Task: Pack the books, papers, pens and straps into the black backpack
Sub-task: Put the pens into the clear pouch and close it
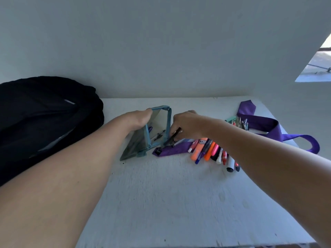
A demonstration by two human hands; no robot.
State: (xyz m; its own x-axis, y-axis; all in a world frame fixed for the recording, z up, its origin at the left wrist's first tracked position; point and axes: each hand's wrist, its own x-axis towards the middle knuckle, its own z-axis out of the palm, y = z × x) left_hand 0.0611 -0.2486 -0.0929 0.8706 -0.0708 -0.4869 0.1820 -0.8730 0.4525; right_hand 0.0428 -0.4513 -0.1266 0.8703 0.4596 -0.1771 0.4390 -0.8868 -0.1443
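Bare forearms fill the near foreground, reaching out over a white table (170,203) whose painted top looks matte and faintly scuffed. At the far end of the reach the left hand (138,119) grips the top rim of a clear pencil pouch (143,138) with teal zip trim, fingers closed on the edge to prop its mouth open. The right hand (186,125) is pinched on a black pen (172,137), its tip angled down toward the pouch opening, where a few slim items already lie.

Just right of the pouch, a loose heap of highlighters and markers (211,151) in orange, pink, white and blue rests partly on a purple strap (268,125), a flat woven band that loops away to the right. A second small cluster of pens (240,122) with metal clips sits farther back on the strap. The black backpack (44,115) slumps at the left, soft fabric, well apart from the pens; whether its zip is open I cannot tell.

By my judgement the pens are light, rigid and smooth, apt to roll, so they are best taken mid-barrel, a few at a time. The pouch is limp plastic and needs its rim held. The strap should be floppy and is easiest gathered into folds.
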